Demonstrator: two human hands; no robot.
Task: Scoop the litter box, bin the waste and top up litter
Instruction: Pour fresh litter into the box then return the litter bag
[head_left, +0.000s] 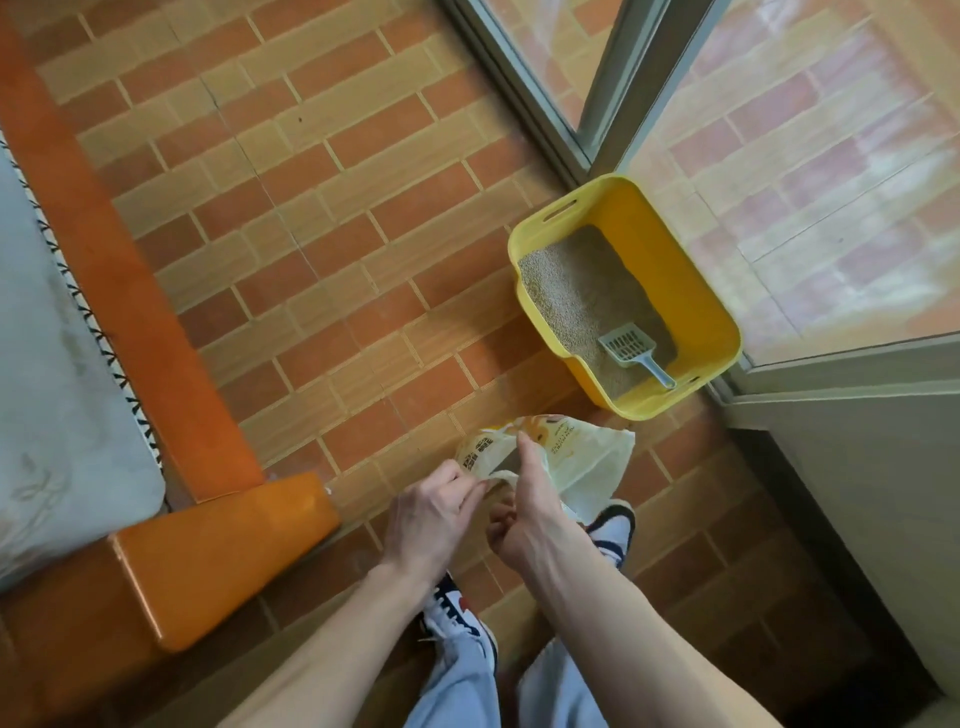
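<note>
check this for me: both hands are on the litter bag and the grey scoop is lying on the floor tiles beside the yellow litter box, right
Not quite. The scoop is not on the floor tiles: the head view shows it lying inside the yellow litter box, on the litter, handle toward the near rim. The rest holds: the left hand and right hand both grip the litter bag.

Glossy plastic litter box (691, 291); grainy litter (576, 291).

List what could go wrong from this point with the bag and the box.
1. Both hands, left hand and right hand, pinch the litter bag at its mouth away from the litter box; pouring from here may spill onto the tiled floor.
2. Fresh litter may bury the scoop lying inside.
</note>
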